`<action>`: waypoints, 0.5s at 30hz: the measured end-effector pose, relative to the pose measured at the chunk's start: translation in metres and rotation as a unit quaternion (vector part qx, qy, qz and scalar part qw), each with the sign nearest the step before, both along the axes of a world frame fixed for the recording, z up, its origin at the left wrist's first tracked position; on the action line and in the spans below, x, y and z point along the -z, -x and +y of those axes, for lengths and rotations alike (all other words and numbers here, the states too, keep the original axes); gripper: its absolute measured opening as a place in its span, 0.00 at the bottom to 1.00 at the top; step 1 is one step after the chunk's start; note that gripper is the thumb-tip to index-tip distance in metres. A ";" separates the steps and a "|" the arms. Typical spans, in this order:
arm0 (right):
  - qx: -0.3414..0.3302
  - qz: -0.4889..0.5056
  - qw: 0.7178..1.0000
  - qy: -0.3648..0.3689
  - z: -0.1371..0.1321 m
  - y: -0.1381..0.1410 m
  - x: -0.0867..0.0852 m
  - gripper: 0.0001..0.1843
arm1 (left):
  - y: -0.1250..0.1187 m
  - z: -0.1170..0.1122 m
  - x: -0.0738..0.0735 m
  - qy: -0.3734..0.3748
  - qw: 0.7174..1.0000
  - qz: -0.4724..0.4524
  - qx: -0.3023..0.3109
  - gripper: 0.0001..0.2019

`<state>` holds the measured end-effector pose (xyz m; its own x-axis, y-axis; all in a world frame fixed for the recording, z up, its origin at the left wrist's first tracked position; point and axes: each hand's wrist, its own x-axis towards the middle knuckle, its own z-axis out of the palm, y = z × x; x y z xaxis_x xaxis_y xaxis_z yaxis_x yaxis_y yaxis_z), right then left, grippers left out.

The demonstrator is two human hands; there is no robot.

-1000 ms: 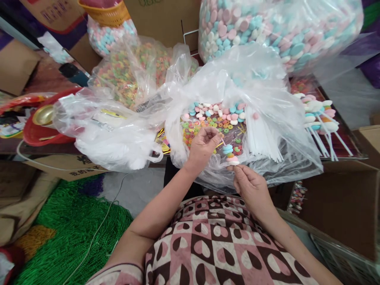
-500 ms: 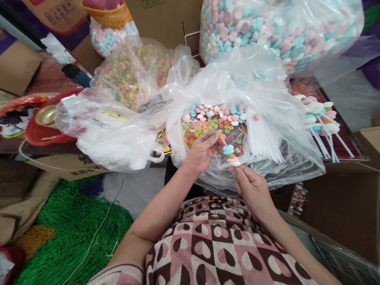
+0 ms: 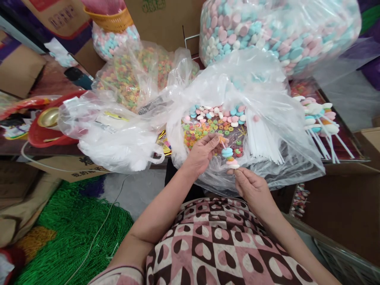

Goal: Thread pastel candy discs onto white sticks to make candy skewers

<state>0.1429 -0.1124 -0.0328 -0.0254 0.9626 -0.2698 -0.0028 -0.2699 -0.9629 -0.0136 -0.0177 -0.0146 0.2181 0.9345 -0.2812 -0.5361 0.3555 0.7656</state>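
Between my hands is a candy skewer (image 3: 227,152), a stick threaded with blue, orange, pink and white sweets. My right hand (image 3: 251,183) pinches it at its lower end, just below the white sweet. At the upper end, my left hand (image 3: 202,153) is closed on an orange gummy ring (image 3: 222,140), which touches the tip of the stick. Beyond my hands lie loose gummy rings (image 3: 218,126) and, behind them, pastel marshmallows (image 3: 234,113). White sticks (image 3: 261,136) lie in a bundle to the right.
Finished-looking candy skewers (image 3: 320,116) are piled on the table's right end. A large bag of marshmallows (image 3: 279,33) and a bag of gummy rings (image 3: 136,75) stand behind. A white plastic bag (image 3: 118,138) and red basin (image 3: 44,132) are left; an open carton (image 3: 341,209) is lower right.
Both hands stay almost in place. The orange gummy ring has come to the tip of the stick, and the skewer has shifted very slightly.
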 end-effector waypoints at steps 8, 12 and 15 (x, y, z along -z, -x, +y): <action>0.000 0.024 1.000 0.007 -0.001 0.000 0.005 0.21 | 0.000 0.001 0.006 -0.030 0.998 0.024 -0.044 0.09; 0.006 -0.012 1.000 -0.002 0.001 0.002 -0.004 0.22 | -0.001 0.000 0.008 -0.061 0.995 0.045 -0.061 0.11; 0.011 -0.030 0.999 -0.010 0.002 0.004 -0.012 0.21 | -0.004 -0.004 0.008 -0.083 0.995 0.039 -0.042 0.12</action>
